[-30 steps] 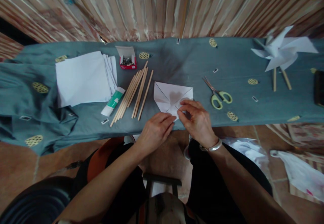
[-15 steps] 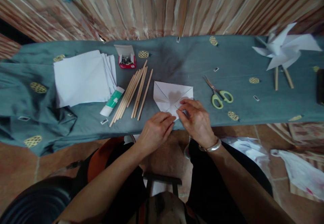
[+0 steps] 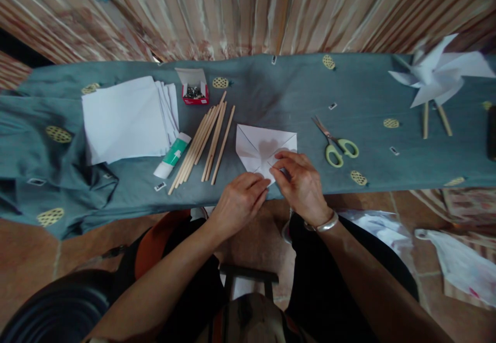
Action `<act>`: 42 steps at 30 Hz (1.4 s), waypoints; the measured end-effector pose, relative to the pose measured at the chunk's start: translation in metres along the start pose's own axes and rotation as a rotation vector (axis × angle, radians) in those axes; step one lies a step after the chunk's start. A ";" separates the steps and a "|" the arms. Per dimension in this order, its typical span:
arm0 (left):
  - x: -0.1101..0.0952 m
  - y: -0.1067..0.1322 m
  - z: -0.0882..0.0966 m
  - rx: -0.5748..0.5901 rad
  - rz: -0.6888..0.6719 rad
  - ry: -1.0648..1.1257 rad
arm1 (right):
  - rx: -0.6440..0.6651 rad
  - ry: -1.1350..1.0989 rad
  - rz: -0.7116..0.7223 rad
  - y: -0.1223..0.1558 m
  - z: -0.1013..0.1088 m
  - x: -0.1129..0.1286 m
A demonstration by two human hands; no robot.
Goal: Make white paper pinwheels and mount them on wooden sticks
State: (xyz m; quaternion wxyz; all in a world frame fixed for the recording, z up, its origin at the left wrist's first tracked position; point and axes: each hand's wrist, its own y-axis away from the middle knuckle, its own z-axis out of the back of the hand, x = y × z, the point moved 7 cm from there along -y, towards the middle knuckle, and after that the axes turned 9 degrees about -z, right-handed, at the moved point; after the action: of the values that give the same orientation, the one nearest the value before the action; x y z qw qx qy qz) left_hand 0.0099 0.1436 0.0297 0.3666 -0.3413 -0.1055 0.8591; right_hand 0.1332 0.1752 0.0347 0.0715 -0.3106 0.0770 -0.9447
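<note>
At the near edge of the table (image 3: 294, 105), around the middle of its length, two bare hands meet over a sheet of white paper (image 3: 263, 144), both forearms slanting inward and away from the body. The left hand (image 3: 242, 196) lies palm down, knuckles raised, its fingers together and pointing right, tips on the sheet's near corner; whether its grip pinches the paper or only presses it, I cannot tell. The right hand (image 3: 302, 183) is bent at the wrist above a silver bracelet (image 3: 328, 222), pointing left, with thumb and forefinger tips brought together on the paper beside a short dark line. The sheet narrows toward the near edge, its broad side facing the far one, with dark diagonal lines running in from the two far corners. A bit farther in, left of the paper, lie a green-and-white tube (image 3: 172, 155) and a bundle of wooden sticks (image 3: 201, 139); to the right lie green-handled scissors (image 3: 337, 149), blades toward the far edge. Toward the left end rests a paper stack (image 3: 124, 121). Beyond, by the far edge, stand an open red box (image 3: 195, 97) of small metal pieces and, near the far right corner, white pinwheels (image 3: 432, 77) on sticks.
</note>
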 end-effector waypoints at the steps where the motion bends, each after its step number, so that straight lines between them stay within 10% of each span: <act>1: 0.000 0.000 0.000 0.000 0.000 0.000 | 0.003 0.002 0.001 0.000 0.000 0.000; 42: 0.001 0.000 -0.001 0.014 0.019 -0.001 | -0.020 0.005 0.061 0.004 -0.004 0.003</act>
State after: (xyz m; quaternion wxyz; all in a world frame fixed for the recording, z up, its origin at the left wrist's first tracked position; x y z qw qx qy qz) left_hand 0.0100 0.1442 0.0286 0.3609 -0.3394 -0.0965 0.8633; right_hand 0.1288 0.1711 0.0329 0.0969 -0.3063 0.0962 -0.9421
